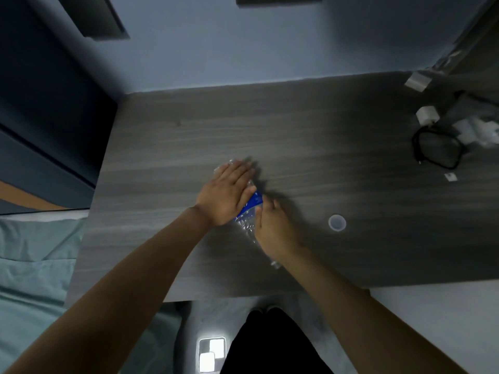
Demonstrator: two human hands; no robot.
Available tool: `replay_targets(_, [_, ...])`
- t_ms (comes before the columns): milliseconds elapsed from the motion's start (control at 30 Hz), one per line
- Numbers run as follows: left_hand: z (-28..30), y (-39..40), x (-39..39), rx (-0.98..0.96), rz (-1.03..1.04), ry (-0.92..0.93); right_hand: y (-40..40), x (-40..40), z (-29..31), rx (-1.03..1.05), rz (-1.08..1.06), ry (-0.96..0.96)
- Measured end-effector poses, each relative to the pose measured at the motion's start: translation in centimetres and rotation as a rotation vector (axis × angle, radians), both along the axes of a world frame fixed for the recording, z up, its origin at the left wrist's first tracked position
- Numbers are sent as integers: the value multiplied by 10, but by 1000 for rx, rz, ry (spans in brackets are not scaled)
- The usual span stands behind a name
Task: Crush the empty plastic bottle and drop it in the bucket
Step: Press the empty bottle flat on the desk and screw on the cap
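A clear plastic bottle (248, 222) with a blue label lies flat on the grey wooden table (324, 130), its body crumpled. My left hand (226, 194) presses flat on its far part, palm down, fingers together. My right hand (272, 229) lies over its near part, fingers wrapped on the plastic. A bit of the bottle shows beyond my left fingertips and another bit below my right wrist. No bucket is in view.
A small clear cap (337, 222) lies on the table to the right of my hands. At the far right sit a black coiled cable (437, 149), a white plug (427, 116) and crumpled white paper (478, 130). A bed with teal sheets (35, 265) borders the table's left side.
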State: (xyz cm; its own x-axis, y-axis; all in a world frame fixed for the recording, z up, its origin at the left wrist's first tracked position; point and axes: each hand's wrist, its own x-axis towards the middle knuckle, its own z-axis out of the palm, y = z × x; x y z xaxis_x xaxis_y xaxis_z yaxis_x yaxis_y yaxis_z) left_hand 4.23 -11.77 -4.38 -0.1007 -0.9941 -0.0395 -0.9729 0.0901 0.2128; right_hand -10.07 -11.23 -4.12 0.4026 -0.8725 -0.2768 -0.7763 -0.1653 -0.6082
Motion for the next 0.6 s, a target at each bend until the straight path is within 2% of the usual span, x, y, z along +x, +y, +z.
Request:
replay_targets(133, [-9,0,0,-7,-37,-73,-2,7,-6,-22,-47,22])
replay_targets(300, [-29,7,0,1,-81,-272,6,15,-20,-165,-26,144])
replay_targets(433, [-38,5,0,-18,-77,-327,8,14,-26,-267,-8,216])
replay_targets(600, [-18,-7,10,15,-215,-334,3,10,-28,-231,14,201])
